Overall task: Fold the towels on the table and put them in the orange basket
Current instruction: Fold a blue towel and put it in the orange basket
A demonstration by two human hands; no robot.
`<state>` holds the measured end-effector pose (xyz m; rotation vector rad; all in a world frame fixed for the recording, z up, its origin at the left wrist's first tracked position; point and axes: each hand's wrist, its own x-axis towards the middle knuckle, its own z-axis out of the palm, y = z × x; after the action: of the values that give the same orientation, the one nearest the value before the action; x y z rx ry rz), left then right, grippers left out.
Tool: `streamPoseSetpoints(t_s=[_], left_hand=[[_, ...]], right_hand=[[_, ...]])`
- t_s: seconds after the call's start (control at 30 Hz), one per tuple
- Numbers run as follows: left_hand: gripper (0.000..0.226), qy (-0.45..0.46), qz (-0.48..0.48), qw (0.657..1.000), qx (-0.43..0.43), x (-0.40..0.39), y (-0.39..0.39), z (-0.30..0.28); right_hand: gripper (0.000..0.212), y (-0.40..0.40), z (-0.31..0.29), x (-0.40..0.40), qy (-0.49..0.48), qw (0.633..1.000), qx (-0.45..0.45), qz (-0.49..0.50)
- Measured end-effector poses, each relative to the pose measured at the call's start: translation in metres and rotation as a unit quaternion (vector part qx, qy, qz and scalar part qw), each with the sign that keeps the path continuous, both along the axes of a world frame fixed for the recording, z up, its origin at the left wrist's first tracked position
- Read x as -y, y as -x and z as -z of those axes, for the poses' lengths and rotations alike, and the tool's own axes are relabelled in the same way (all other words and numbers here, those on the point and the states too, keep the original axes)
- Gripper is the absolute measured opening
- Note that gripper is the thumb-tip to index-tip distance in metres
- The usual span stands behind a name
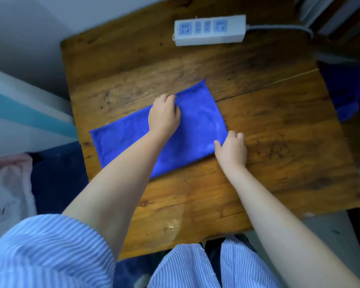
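Note:
A blue towel (pixel 123 140) lies folded into a long rectangle on the wooden table (pixel 279 142), slanting from near left to far right. My left hand (pixel 164 115) rests on the towel's far edge near its middle, fingers curled onto the cloth. My right hand (pixel 231 148) pinches the towel's near right corner between thumb and fingers. No orange basket is in view.
A white power strip (pixel 209 30) with its cable lies at the table's far edge. More blue cloth (pixel 347 104) shows off the table's right side. A pink and white fabric (pixel 8 183) sits at the left, below table height.

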<state>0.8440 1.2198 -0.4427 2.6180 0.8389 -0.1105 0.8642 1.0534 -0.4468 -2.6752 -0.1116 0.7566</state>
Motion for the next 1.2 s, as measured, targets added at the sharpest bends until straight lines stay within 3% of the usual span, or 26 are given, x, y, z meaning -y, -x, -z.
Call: streamPoseSetpoints(t_s=[0.13,0.37,0.47,0.53,0.73,0.83,1.0,1.2], left_hand=[[0.033,-0.009,0.044,0.997,-0.068,-0.002,-0.040,0.003],[0.047,0.072,0.061,0.986,-0.135,-0.014,-0.082,0.003],[0.029,0.102,0.055,0.981,-0.158,-0.013,-0.094,0.003],[0.013,0.127,0.032,0.980,-0.150,-0.012,-0.101,0.001],[0.027,0.303,-0.054,0.948,-0.074,-0.016,-0.129,-0.015],[0.034,0.368,-0.079,0.927,0.001,-0.020,-0.137,-0.030],[0.040,0.392,-0.077,0.912,0.092,-0.041,-0.127,-0.059],[0.045,0.353,-0.019,0.930,0.097,-0.068,-0.066,-0.073]], right_hand=[[0.034,-0.006,0.001,0.002,-0.056,0.996,-0.046,0.054],[0.036,-0.029,0.008,0.009,-0.156,0.974,-0.084,0.139],[0.045,-0.043,0.008,0.011,-0.150,0.972,-0.109,0.143],[0.048,-0.052,0.008,0.014,-0.142,0.978,-0.091,0.121],[0.034,-0.102,-0.002,0.027,-0.133,0.990,-0.016,0.038],[0.026,-0.134,-0.022,0.028,-0.152,0.986,0.065,-0.021],[0.016,-0.152,-0.069,0.022,-0.202,0.951,0.218,-0.085],[0.016,-0.084,-0.092,0.009,-0.259,0.896,0.260,-0.252]])
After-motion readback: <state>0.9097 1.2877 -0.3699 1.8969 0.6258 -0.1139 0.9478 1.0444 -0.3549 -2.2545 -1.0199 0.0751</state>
